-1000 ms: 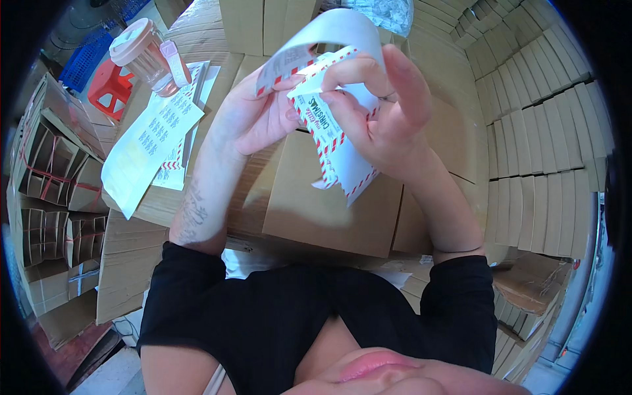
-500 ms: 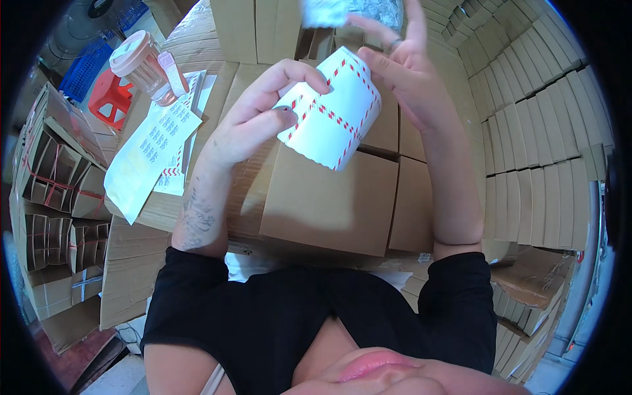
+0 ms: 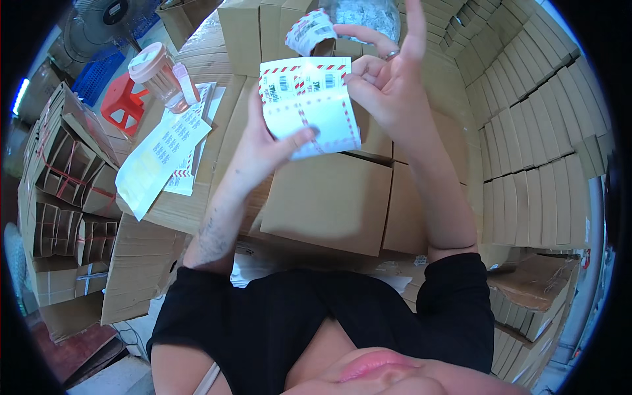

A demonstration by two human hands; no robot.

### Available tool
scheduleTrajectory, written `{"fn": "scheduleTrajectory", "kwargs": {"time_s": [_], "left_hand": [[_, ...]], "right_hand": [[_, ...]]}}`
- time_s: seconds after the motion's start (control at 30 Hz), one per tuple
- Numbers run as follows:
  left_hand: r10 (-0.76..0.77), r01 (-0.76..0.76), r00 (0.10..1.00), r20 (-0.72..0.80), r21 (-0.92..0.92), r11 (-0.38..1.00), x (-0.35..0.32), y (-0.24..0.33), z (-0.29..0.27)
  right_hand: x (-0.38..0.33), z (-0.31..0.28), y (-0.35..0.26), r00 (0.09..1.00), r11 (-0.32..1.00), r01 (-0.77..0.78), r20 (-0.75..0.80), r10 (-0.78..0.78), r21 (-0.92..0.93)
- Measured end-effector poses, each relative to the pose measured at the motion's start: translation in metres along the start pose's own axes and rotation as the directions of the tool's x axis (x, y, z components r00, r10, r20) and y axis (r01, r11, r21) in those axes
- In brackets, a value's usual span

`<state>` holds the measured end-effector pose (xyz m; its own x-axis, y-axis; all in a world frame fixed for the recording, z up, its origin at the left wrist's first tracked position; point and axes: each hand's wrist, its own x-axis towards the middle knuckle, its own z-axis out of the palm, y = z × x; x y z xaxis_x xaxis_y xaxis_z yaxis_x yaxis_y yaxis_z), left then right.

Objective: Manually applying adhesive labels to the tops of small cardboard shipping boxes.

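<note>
A white label sheet [image 3: 309, 108] with red dashed borders is held up over the brown boxes, its printed upper part facing me. My left hand [image 3: 266, 141] grips it at the left, thumb across the front and the other fingers behind. At the sheet's upper right edge, the thumb and a bent finger of my right hand [image 3: 395, 79] pinch it, while other fingers stretch away. Just beyond, a curled piece of similar label paper [image 3: 309, 31] is close to one right fingertip; whether it joins the sheet I cannot tell. Beneath lies a closed brown carton [image 3: 329, 201].
On the left of the cardboard-covered table are printed sheets [image 3: 164, 148] and a pink-lidded bottle [image 3: 161, 79]. A red stool [image 3: 123, 104] and bundled flat cartons [image 3: 66, 184] stand beyond. Stacked cartons [image 3: 533, 155] line the right. A clear plastic bag [image 3: 368, 20] sits at the back.
The sheet has turned so its printed part shows and has shifted left. My left hand has moved right and slightly down. The curled label paper has come into sight behind it.
</note>
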<state>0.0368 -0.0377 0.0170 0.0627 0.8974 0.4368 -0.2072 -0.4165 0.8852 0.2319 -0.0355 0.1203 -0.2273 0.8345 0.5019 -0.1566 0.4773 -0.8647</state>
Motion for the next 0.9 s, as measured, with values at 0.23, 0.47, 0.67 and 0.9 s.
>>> {"fn": "scheduleTrajectory", "kwargs": {"time_s": [0.23,0.47,0.67,0.9], "left_hand": [[-0.517,0.5,0.854,-0.06,-0.184,0.847,-0.082,0.032,-0.067],[-0.755,0.862,-0.09,0.65,0.43,0.268,-0.192,-0.014,-0.161],[-0.868,0.389,0.152,0.473,0.779,0.492,-0.203,-0.031,-0.093],[-0.819,0.398,0.076,0.569,0.736,0.548,-0.173,-0.033,-0.084]], "right_hand": [[-0.003,-0.002,-0.023,0.963,0.983,0.183,-0.201,-0.181,-0.01],[-0.003,-0.017,-0.043,0.919,0.942,0.316,-0.282,-0.276,0.108],[0.0,-0.023,-0.042,0.918,0.946,0.315,-0.28,-0.282,0.079],[0.002,-0.027,-0.042,0.909,0.937,0.344,-0.271,-0.317,0.058]]}}
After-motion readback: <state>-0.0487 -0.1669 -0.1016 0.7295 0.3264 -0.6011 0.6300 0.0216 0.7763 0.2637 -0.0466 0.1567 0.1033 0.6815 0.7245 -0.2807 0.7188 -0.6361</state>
